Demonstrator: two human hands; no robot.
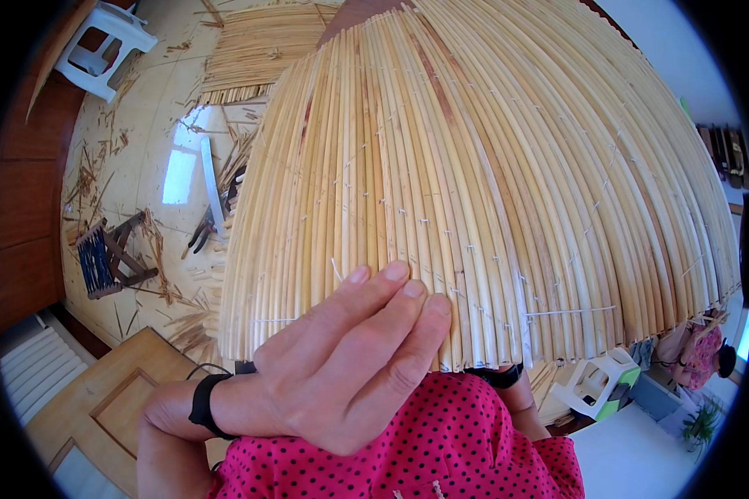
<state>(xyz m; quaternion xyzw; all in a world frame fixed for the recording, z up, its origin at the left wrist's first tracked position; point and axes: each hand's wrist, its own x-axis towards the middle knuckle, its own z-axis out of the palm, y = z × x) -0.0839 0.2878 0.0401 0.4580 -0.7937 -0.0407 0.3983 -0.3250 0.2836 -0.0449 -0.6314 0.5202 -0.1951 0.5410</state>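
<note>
A large mat of pale reeds [441,183], laid side by side and tied with thin white thread, fans out in front of me. My left hand [358,358] lies across its near edge, fingertips pressed together on the top side. The thumb is out of sight, and the hold looks like a grip on the edge. A loose thread end [335,268] sticks up by the fingertips. One white stitch [570,312] runs across the reeds at the right. Of my right arm, only the forearm [520,399] shows below the mat; its hand is hidden.
Reed scraps [100,179] litter the tiled floor at left, near a folding stool [112,258], a long blade [211,183] and pliers [200,233]. Another reed mat [262,50] lies farther back. White plastic stools [104,46] stand far left and lower right. A person [703,353] is at the right.
</note>
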